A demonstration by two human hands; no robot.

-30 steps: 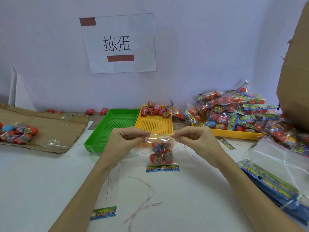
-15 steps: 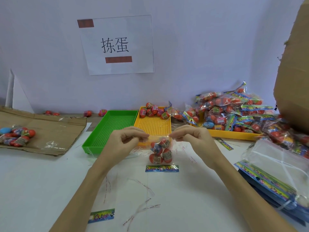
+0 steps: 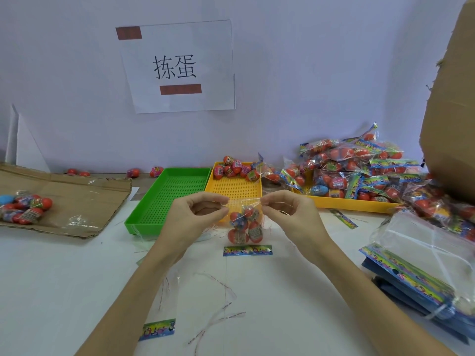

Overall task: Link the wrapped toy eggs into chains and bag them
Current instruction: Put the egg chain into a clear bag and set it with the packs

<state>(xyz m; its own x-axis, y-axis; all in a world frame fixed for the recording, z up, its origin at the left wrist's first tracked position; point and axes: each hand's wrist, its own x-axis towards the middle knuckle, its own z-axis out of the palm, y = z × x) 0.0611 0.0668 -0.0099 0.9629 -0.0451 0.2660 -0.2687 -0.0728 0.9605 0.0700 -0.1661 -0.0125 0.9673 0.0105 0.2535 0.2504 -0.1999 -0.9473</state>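
While eggs (image 3: pixel 244 228) hang inside, the bag (image 3: pixel 245 222) is pinched at its mouth by the left hand (image 3: pixel 195 217) and right hand (image 3: pixel 290 214).

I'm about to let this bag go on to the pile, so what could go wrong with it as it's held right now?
1. The clear bag of eggs hangs only from its top edge, pinched by the left hand and right hand; a slip could spill the eggs onto the table.
2. The bag's mouth looks unsealed, so tilting it may let eggs out.
3. Loose tear strips on the table could catch on the bag.
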